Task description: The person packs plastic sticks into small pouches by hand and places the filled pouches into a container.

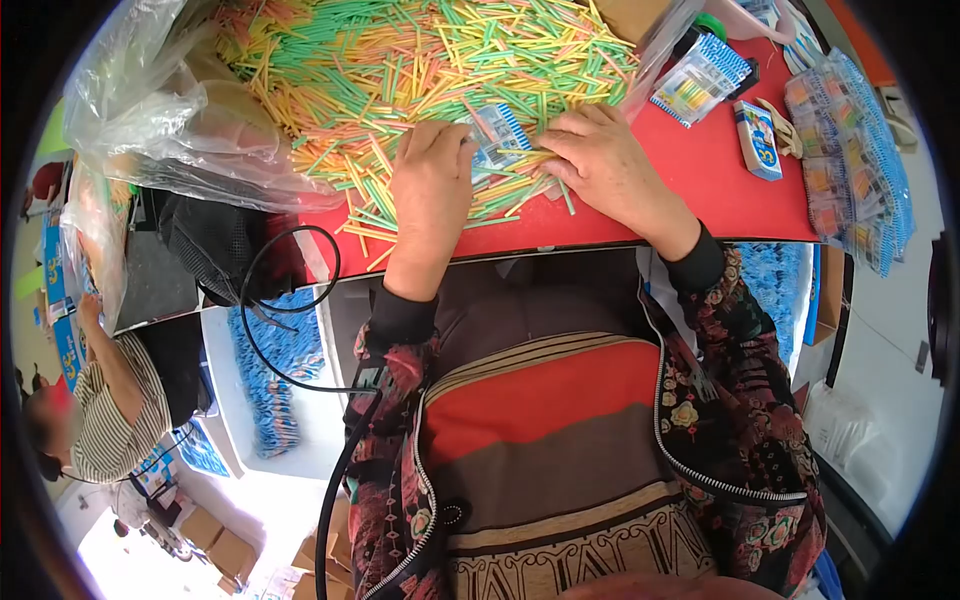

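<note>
Between my hands is a small clear plastic bag [513, 128] with a blue-and-white striped edge; an orange stick shows through it. My left hand [432, 180] has its fingers curled, thumb and fingertips closed on the bag's left side. My right hand [608, 165] pinches several thin yellow and green sticks [530, 160] just right of the bag. Its fingertips partly hide their ends. A large heap of thin yellow, green and orange sticks [440, 60] spreads behind both hands, with loose ones lying under and around them.
Clear plastic sheeting [190, 140] edges the heap on the left. On the red tabletop [690, 170] at right lie a filled striped packet [700, 80], a small blue box [758, 140] and strung packets [850, 160]. A black cable [250, 330] loops at left. Another person [110, 400] works farther left.
</note>
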`<state>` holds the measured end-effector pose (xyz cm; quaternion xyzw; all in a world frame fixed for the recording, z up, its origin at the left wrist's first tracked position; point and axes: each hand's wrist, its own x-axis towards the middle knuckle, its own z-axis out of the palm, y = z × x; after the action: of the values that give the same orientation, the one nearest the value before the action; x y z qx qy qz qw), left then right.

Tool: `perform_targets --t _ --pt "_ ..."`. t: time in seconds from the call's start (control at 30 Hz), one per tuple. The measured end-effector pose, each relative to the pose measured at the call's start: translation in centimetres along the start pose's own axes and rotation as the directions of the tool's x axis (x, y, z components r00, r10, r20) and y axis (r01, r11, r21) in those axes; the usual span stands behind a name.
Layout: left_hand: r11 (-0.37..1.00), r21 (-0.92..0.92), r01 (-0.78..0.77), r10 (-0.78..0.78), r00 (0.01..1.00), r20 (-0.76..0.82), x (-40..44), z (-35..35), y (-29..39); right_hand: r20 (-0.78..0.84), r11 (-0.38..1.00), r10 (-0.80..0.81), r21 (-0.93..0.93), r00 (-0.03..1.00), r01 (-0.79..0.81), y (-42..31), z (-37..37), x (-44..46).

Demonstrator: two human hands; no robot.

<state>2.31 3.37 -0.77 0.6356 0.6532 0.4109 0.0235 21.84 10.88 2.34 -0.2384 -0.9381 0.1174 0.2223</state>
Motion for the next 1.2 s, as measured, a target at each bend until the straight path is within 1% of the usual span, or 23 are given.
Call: perform_targets --t 0.07,0.2,0.3,0.33,0.4,0.43,0.5,0.53,0.6,0.63,0.67,0.73,0.77,0.83,0.9,0.97,1.1,1.17,1.2 --pt "0.993 0.12 -0.019 0.015 0.999 0.034 0.4 0.0 0.6 -0.01 0.998 -0.011 -0.069 1.0 0.01 0.2 0.3 -0.4" --pt "0.994 0.113 -0.005 0.0 0.999 0.047 0.5 0.1 0.7 -0.018 0.996 0.009 -0.088 1.0 -0.011 1.5 -0.3 -0.3" --pt "0.988 0.153 -0.022 0.011 0.997 0.076 0.6 0.3 0.5 -0.166 0.975 0.038 -0.211 0.985 -0.073 3.6 -0.6 0.5" --pt "0.988 0.155 -0.023 0.014 0.998 0.057 0.7 0.4 0.6 -0.167 0.975 0.038 -0.21 0.985 -0.073 4.0 -0.5 1.0" --pt "0.987 0.161 -0.025 0.019 0.999 0.038 0.8 0.5 0.4 -0.355 0.96 -0.013 -0.267 0.935 -0.088 4.2 -0.1 2.0" --pt "0.99 0.137 -0.016 0.009 0.998 0.055 0.7 0.6 0.3 -0.355 0.96 -0.012 -0.265 0.935 -0.088 3.8 -0.3 2.4" --pt "0.994 0.112 -0.007 -0.002 0.997 0.075 0.6 0.7 0.1 -0.388 0.988 -0.041 -0.155 0.921 -0.021 2.5 -0.5 3.1" --pt "0.993 0.116 -0.001 -0.006 0.998 0.066 0.7 0.8 0.1 -0.388 0.988 -0.04 -0.155 0.921 -0.023 2.3 0.2 3.0" --pt "0.993 0.119 0.002 -0.009 0.999 0.054 0.9 0.9 0.0 -0.192 0.998 -0.061 -0.027 0.98 0.057 1.8 1.8 2.8" --pt "0.99 0.143 -0.013 0.006 0.999 0.053 0.9 1.0 0.0 -0.119 0.999 -0.035 -0.04 0.992 0.031 0.6 1.6 3.2" --pt "0.986 0.168 -0.026 0.018 0.998 0.052 0.9 1.0 -0.1 -0.12 0.999 -0.039 -0.041 0.992 0.034 0.4 2.0 3.4" --pt "0.986 0.16 -0.039 0.033 0.999 0.037 0.7 1.0 -0.2 -0.116 0.985 -0.021 -0.175 0.993 0.001 0.0 3.0 3.3" --pt "0.987 0.151 -0.054 0.051 0.998 0.022 0.7 1.0 -0.2 -0.116 0.985 -0.026 -0.175 0.993 0.006 -0.2 3.0 3.4" --pt "0.989 0.139 -0.05 0.049 0.999 0.017 0.4 0.6 0.1 -0.095 0.983 0.025 -0.177 0.995 -0.042 -0.5 2.8 3.4" --pt "0.991 0.123 -0.051 0.049 0.999 0.014 0.2 0.3 0.4 -0.091 0.983 0.012 -0.182 0.996 -0.028 -0.1 3.3 3.2" --pt "0.998 0.02 0.066 -0.067 0.997 0.038 0.0 0.1 0.4 -0.087 0.983 -0.004 -0.184 0.996 -0.012 0.1 3.5 3.3" --pt "0.998 0.028 0.053 -0.054 0.998 0.026 0.0 -0.3 0.6 -0.122 0.991 -0.037 -0.133 0.992 0.02 -0.3 2.5 3.8" --pt "0.963 0.258 -0.08 0.107 0.99 -0.094 0.4 -1.0 1.0 -0.14 0.993 -0.038 -0.117 0.989 0.021 -0.2 1.6 4.2" --pt "0.963 0.258 -0.077 0.105 0.99 -0.094 0.7 -1.1 1.1 -0.218 0.997 -0.052 -0.07 0.974 0.038 0.1 1.3 4.3"
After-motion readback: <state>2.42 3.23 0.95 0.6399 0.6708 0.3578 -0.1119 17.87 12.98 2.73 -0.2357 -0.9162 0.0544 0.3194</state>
